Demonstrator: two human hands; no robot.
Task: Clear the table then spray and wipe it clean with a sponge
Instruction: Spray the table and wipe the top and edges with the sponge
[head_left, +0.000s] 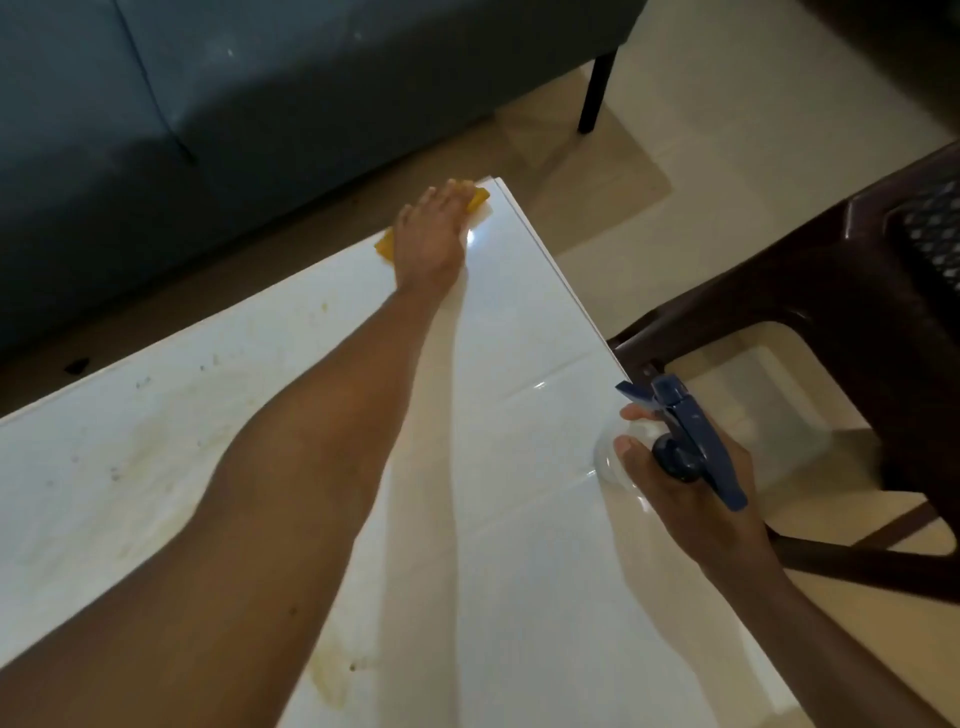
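Fingers (445, 196) of our left hand (428, 236) are lying flat and straight on the yellow sponge (480, 199), pressing it down at the far corner of the white desk (524, 322); the sponge is showing on both sides of the hand. Our right hand (691, 499) is gripping the spray bottle (680, 441), its fingers curling round the clear neck under the blue trigger head, with the bottle standing at the desk's right edge. We are seeing yellowish stains and dark specks spreading over the left part of the desk. A dark brown plastic chair (852, 291) is standing just beside the desk's right edge, and a grey sofa (234, 93) is sitting beyond the far edge, on the beige floor (727, 130).
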